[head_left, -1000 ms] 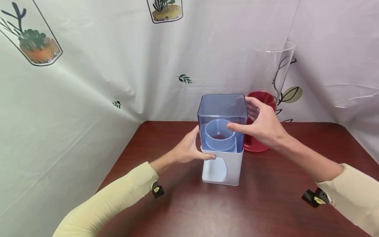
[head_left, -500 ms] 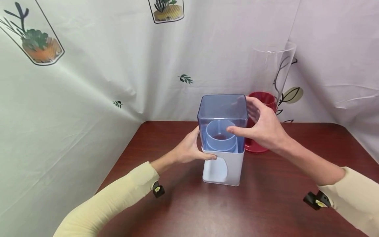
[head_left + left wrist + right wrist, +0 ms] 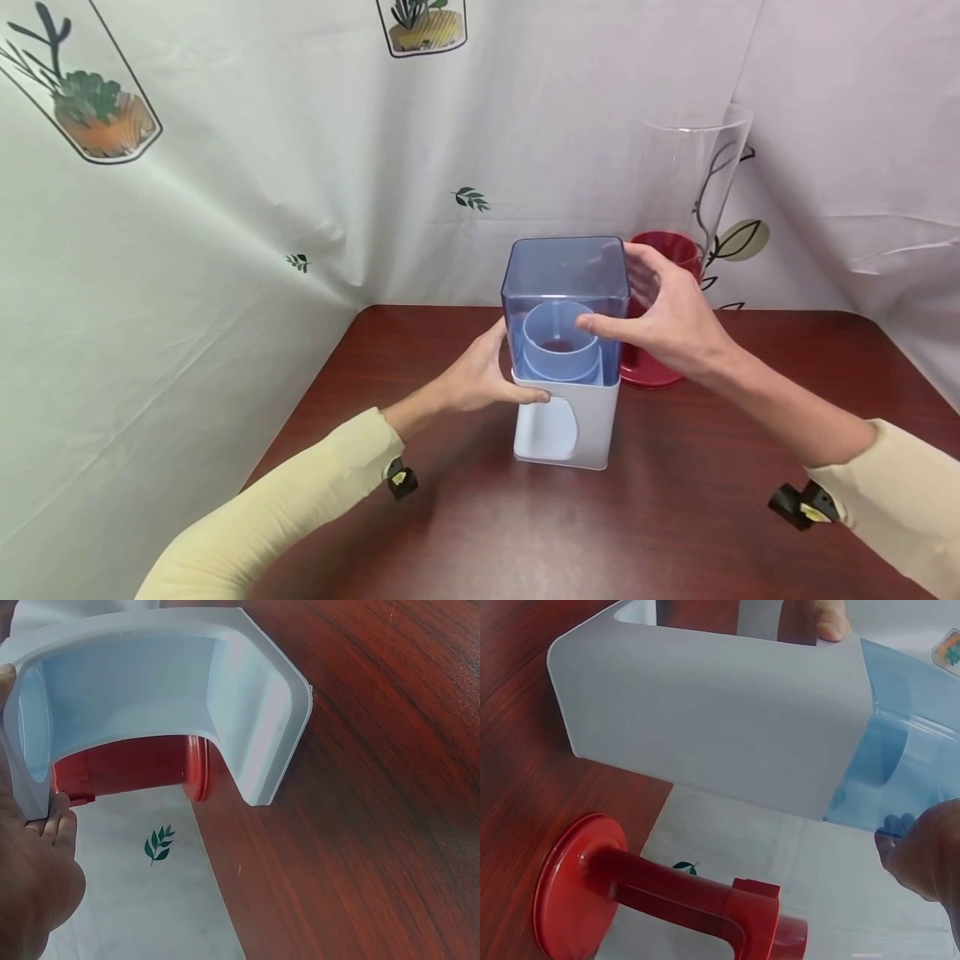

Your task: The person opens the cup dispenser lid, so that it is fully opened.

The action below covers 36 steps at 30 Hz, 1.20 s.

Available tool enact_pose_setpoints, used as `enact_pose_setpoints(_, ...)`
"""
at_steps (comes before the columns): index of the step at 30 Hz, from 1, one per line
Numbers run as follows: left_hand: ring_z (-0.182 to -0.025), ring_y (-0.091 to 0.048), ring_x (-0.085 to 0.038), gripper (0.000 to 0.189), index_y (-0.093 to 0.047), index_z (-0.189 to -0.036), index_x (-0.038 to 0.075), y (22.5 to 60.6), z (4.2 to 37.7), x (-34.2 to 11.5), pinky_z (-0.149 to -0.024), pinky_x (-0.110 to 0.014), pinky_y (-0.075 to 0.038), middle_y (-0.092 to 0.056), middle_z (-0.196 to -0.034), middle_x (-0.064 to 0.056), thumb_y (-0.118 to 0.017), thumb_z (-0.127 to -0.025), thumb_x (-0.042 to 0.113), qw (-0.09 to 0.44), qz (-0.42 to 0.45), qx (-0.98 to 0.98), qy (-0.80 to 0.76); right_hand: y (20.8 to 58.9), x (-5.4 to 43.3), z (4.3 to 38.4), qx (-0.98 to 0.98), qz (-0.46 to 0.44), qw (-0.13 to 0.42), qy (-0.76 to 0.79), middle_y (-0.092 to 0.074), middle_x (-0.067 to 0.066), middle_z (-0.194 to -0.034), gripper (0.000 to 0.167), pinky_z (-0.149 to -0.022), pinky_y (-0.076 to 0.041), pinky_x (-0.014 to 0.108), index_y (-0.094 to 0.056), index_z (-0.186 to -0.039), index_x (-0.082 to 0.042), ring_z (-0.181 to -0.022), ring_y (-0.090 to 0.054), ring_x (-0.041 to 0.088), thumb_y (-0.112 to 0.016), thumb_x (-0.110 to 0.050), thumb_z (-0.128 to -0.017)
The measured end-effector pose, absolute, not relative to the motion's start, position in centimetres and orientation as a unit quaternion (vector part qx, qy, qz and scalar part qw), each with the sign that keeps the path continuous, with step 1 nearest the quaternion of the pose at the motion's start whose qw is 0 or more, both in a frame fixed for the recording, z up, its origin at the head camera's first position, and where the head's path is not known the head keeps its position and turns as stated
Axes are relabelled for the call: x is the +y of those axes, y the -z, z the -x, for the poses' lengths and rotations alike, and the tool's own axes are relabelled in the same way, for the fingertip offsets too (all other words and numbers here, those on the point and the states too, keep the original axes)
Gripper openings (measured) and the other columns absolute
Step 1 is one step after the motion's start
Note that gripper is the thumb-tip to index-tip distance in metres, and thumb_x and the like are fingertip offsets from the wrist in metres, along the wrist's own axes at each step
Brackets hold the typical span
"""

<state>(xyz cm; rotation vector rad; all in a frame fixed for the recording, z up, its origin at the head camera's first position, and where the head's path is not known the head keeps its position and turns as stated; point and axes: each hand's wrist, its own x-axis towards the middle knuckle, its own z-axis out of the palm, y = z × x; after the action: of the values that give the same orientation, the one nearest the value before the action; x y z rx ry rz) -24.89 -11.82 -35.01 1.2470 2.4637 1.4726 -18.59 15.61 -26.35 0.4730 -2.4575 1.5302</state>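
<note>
Nothing has moved: both hands [image 3: 480, 379] [image 3: 667, 321] still grip the dispenser [image 3: 564, 350], seemingly.

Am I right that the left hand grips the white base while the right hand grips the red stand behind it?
Not quite. In the head view the right hand grips the blue tank, not the red stand. The left hand does hold the white base.

No writing, brand, number or sign can be read anywhere here; the backdrop curtain [image 3: 225, 208] carries only printed plant pictures, and the blue-topped dispenser [image 3: 564, 350] bears no label.
</note>
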Motion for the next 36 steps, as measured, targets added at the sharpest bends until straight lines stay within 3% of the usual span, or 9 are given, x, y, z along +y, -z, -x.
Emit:
enact_pose_setpoints(10, -0.128, -0.057, -0.013, 0.104, -0.043, -0.155, 0.023, 35.04, 24.75, -11.87, -0.113, -0.041, -0.046, -0.063, -0.136, 0.009, -0.102, -0.069, 0.02, 0.008, -0.393, 0.789, -0.472, 26.16, 15.73, 18.62, -0.833, -0.152, 0.091, -0.523, -0.054, 0.014, -0.153, 0.092, -0.116, -0.04, 0.058, -0.039, -0.161, -0.008, -0.145, -0.05, 0.04, -0.088, -0.032, -0.087)
enact_pose_setpoints(24, -0.129, -0.058, -0.014, 0.098, -0.047, -0.151, 0.02, 35.02, 24.81, -11.77, -0.115, -0.04, -0.043, -0.065, -0.135, 0.005, -0.102, -0.07, 0.021, 0.004, -0.4, 0.788, -0.468, 26.07, 15.21, 18.24, -0.823, -0.179, 0.122, -0.525, -0.058, 0.01, -0.148, 0.092, -0.118, -0.04, 0.052, -0.044, -0.157, -0.008, -0.144, -0.052, 0.033, -0.094, -0.024, -0.081)
enact_pose_setpoints(36, -0.13, -0.056, -0.012, 0.105, -0.042, -0.156, 0.023, 35.02, 24.76, -11.82, -0.115, -0.041, -0.044, -0.062, -0.138, 0.009, -0.102, -0.07, 0.018, 0.01, -0.398, 0.785, -0.475, 25.87, 15.5, 18.39, -0.81, -0.162, 0.096, -0.556, -0.059, 0.009, -0.146, 0.084, -0.115, -0.045, 0.05, -0.044, -0.158, -0.011, -0.137, -0.058, 0.031, -0.089, -0.024, -0.088)
